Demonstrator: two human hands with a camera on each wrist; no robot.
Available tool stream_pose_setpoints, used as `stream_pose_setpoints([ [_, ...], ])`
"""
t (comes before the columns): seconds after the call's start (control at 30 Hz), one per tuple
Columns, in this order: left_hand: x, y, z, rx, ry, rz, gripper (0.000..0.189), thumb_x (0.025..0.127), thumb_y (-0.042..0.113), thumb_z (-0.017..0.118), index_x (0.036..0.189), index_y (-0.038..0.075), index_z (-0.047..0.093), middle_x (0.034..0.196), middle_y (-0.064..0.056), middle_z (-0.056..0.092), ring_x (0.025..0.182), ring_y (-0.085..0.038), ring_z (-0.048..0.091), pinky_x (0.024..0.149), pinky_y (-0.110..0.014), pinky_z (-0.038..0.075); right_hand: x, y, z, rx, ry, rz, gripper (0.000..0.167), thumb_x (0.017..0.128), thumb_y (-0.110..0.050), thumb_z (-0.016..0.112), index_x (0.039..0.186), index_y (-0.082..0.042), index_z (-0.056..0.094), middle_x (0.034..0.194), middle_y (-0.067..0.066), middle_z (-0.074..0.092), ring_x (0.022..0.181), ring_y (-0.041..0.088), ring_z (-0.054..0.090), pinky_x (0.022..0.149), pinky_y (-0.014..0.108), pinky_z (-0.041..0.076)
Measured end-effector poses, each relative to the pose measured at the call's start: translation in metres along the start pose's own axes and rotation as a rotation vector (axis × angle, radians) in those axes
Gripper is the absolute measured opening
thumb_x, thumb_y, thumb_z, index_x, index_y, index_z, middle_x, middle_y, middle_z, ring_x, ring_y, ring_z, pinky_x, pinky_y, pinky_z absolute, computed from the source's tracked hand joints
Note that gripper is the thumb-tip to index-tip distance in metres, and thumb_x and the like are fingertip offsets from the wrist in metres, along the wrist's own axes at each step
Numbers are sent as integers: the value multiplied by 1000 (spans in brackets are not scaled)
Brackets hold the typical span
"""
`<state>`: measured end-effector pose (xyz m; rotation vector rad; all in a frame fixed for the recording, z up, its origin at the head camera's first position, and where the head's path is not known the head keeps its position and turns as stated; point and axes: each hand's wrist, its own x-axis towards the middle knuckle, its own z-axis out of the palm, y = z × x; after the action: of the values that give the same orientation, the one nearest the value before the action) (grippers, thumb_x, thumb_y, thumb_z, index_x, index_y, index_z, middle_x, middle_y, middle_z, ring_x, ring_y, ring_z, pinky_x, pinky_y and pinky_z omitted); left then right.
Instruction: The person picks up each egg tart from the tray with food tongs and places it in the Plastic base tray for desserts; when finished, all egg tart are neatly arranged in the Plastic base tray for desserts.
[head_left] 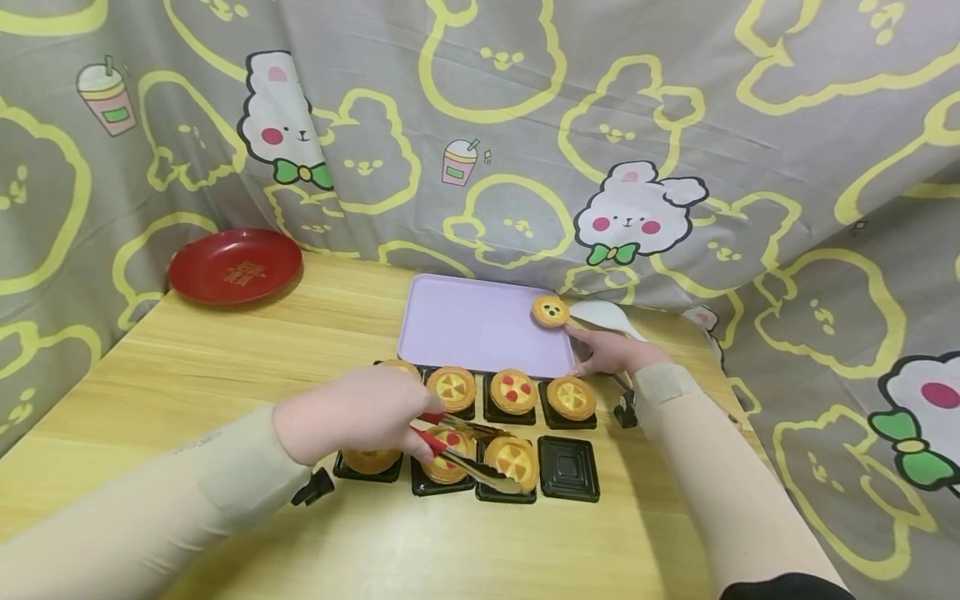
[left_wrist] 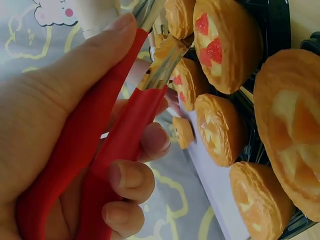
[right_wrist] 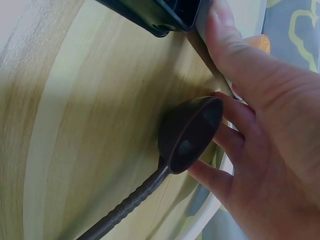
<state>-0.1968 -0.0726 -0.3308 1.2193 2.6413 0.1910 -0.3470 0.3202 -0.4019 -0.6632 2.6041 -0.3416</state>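
My left hand [head_left: 360, 414] grips red-handled tongs [left_wrist: 125, 120], fingers curled round the handles. The tongs' metal arms reach over a golden tart [head_left: 513, 457] in the front row; whether they squeeze it I cannot tell. Beside it lies a tart with red pieces [head_left: 442, 468]. My right hand [head_left: 609, 352] holds the right edge of a lilac tray [head_left: 480, 325], thumb near its front corner. On the tray's far right corner rests a tart with dark dots [head_left: 551, 311]. A dark brown ladle [right_wrist: 190, 135] lies by the right fingers.
Several tarts, such as one with red pieces [head_left: 513, 392], sit on black square bases in two rows. One black base [head_left: 568, 468] at front right bears no tart. A red plate [head_left: 236, 267] stands far left; a white curved thing [head_left: 603, 315] lies behind the tray.
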Motion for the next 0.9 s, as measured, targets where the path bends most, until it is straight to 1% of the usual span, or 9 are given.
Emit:
stream_pose_setpoints([
  [0.13,1,1,1,19,7,2,38,76,49,81,96,19,71,76,12,62,69,-10,58,68,-38,51,0,0,1,9,2,-2,95,89,-29,75,153,6,15,158,25,15,143,43,19,114,51,15],
  [0.27,4,2,-1,50,24,1,44,74,52,82,100,19,72,77,13,63,70,-10,60,69,-37,52,-1,0,1,0,7,-4,95,88,-29,75,153,7,16,158,26,16,142,43,21,114,51,15],
  [0.33,5,2,-3,41,24,-10,51,72,53,83,107,17,73,82,10,67,73,-12,62,71,-38,53,-2,0,0,-1,7,-1,95,88,-29,75,153,7,16,158,26,16,142,43,21,114,51,15],
  [0.43,5,2,-11,0,29,-13,56,70,52,85,109,14,72,84,9,68,74,-13,63,70,-37,53,-2,-2,-1,-1,7,2,95,88,-29,75,153,7,16,158,26,16,142,44,21,114,51,15],
  [0.57,2,-3,-27,-112,56,11,47,71,51,85,102,19,70,77,11,63,66,-10,56,62,-34,50,-1,-4,-2,-10,7,-2,94,88,-29,75,153,7,16,157,26,16,142,44,22,114,50,16],
  [0.63,4,-9,-37,-179,84,3,44,72,52,84,98,21,68,74,11,60,63,-10,52,58,-33,47,-1,-4,-2,-17,9,-10,94,88,-29,75,153,7,16,157,26,17,141,44,23,114,50,17],
  [0.73,16,-24,-50,-237,165,-42,47,75,54,82,103,19,67,79,9,61,65,-12,54,61,-33,47,0,-3,-2,-22,12,-14,94,88,-30,75,153,7,17,157,27,18,140,45,25,114,51,18],
  [0.83,37,-43,-57,-209,223,-121,49,76,57,79,101,16,66,81,5,62,69,-16,57,65,-36,47,-1,-3,-2,-12,8,1,95,88,-30,75,153,5,16,157,26,19,140,44,25,114,51,17],
  [0.9,55,-55,-58,-174,224,-170,49,77,57,78,98,14,66,83,3,63,71,-17,58,68,-37,48,-1,-2,-1,-6,5,7,95,88,-30,75,153,5,16,157,25,18,141,44,24,114,51,16],
])
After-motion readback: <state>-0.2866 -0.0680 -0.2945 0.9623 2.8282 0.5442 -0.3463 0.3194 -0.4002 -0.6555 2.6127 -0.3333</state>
